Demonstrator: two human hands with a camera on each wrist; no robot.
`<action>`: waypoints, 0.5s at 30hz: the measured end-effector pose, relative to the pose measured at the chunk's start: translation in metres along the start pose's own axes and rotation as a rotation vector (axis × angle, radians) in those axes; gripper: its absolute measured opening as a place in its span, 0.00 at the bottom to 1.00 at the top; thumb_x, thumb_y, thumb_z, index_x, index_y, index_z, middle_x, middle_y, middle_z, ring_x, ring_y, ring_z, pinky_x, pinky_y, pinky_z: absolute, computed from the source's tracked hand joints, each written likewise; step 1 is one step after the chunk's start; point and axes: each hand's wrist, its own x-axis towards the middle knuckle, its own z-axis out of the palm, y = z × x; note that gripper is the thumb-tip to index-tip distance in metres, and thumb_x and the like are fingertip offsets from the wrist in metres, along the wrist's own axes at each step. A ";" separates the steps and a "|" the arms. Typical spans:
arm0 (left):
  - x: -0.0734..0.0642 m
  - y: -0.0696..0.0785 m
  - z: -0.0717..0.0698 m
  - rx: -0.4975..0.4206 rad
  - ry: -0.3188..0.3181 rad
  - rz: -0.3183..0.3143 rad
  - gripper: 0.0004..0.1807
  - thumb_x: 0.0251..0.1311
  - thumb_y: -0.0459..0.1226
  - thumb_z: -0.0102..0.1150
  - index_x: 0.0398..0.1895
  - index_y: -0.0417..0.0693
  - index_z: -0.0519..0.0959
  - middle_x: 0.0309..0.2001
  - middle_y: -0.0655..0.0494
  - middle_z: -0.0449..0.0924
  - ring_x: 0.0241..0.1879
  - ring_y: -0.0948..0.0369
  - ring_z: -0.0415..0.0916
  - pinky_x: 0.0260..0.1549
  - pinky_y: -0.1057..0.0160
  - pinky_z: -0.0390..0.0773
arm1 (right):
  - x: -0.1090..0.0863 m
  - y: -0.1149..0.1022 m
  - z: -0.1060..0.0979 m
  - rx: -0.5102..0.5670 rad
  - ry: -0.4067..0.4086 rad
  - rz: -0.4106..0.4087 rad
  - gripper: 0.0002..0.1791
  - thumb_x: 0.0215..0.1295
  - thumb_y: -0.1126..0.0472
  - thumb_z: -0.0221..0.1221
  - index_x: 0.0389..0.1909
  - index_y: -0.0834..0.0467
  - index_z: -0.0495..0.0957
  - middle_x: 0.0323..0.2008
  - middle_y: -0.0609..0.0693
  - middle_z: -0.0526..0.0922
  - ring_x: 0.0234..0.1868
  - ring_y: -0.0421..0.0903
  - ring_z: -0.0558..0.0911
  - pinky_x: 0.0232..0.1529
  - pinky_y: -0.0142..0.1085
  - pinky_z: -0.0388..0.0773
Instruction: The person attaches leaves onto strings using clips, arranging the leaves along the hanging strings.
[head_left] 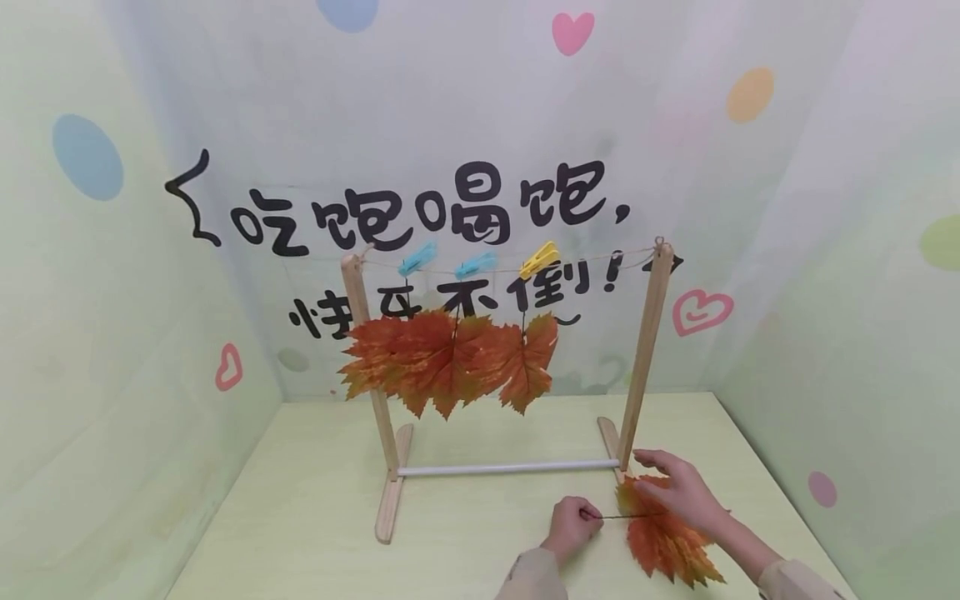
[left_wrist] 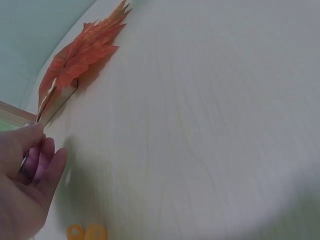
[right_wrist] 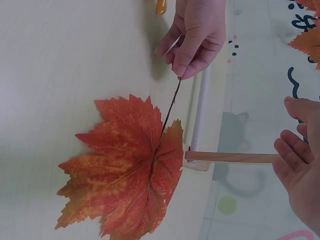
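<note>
Between thumb and fingertips, my left hand (head_left: 574,527) pinches the dark thin stem of a red-orange artificial maple leaf (head_left: 667,542). In the right wrist view the stem runs from the left hand (right_wrist: 197,40) down to the broad leaf (right_wrist: 125,170). My right hand (head_left: 686,492) overlaps the leaf in the head view, its fingers loosely extended; the right wrist view shows this hand (right_wrist: 302,160) apart from the leaf with nothing in it. Three similar leaves (head_left: 442,358) hang by their stems from a string, held by two blue clothespins (head_left: 417,259) and a yellow clothespin (head_left: 539,260).
The string stretches between two wooden posts (head_left: 645,358) on flat wooden feet, joined low down by a white rod (head_left: 510,469). The frame stands on a pale table (head_left: 300,500). An orange clip-like object (left_wrist: 86,232) lies near the left hand. Printed walls surround the table.
</note>
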 end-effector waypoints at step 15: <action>0.009 0.010 -0.011 -0.270 0.090 -0.063 0.03 0.49 0.26 0.62 0.23 0.32 0.78 0.20 0.50 0.79 0.20 0.68 0.74 0.20 0.71 0.76 | 0.002 -0.004 0.001 -0.022 0.036 -0.059 0.19 0.53 0.71 0.61 0.49 0.68 0.74 0.44 0.60 0.80 0.45 0.56 0.77 0.44 0.51 0.75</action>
